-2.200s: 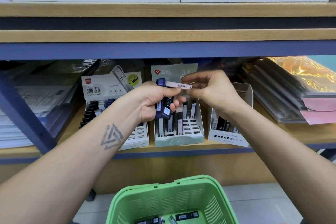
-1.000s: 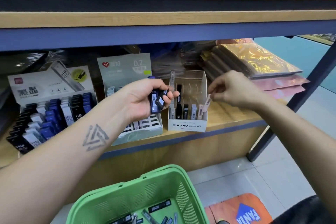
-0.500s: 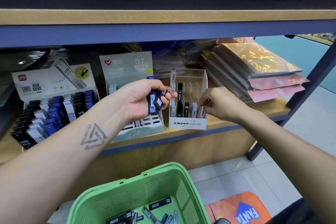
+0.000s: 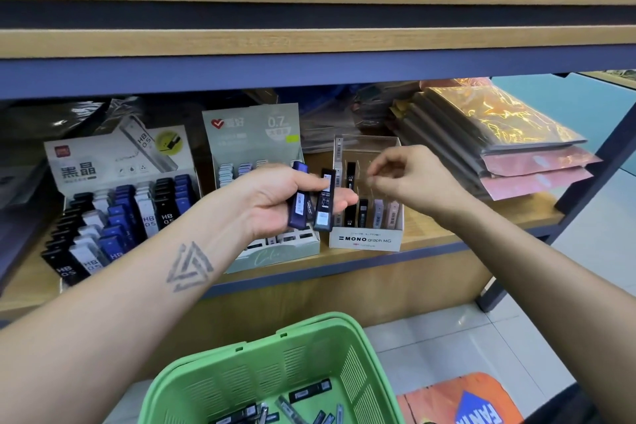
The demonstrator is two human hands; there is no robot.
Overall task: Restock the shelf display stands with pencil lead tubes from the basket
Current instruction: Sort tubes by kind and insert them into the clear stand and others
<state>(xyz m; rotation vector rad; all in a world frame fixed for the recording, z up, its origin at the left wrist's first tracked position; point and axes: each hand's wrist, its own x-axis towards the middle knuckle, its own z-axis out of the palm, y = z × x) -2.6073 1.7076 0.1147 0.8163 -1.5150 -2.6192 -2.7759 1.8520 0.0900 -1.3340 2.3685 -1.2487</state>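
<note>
Head view, left hand: the left hand (image 4: 275,200) lies palm up in front of the middle stand, thumb and fingers curled round a few dark pencil lead tubes (image 4: 311,200).
Head view, right hand: the right hand (image 4: 409,177) hovers above the MONO stand (image 4: 365,240), fingers loosely curled, thumb and forefinger close together; nothing shows between them.
Stands: the black-and-blue stand (image 4: 113,162) sits at the left, the 0.7 stand (image 4: 253,134) in the middle and the MONO stand to the right, all at the shelf's front edge.
Basket: the green basket (image 4: 261,354) sits below the shelf front, with more tubes (image 4: 309,391) lying loose in its bottom.
Open room: a gap lies between the stands' tops and the blue beam (image 4: 309,69) overhead.
Surface: the wooden shelf (image 4: 481,220) also bears stacked foil packets (image 4: 499,134) at the right.
Room: pale floor tiles (image 4: 447,348), with an orange mat (image 4: 457,399) at lower right.
</note>
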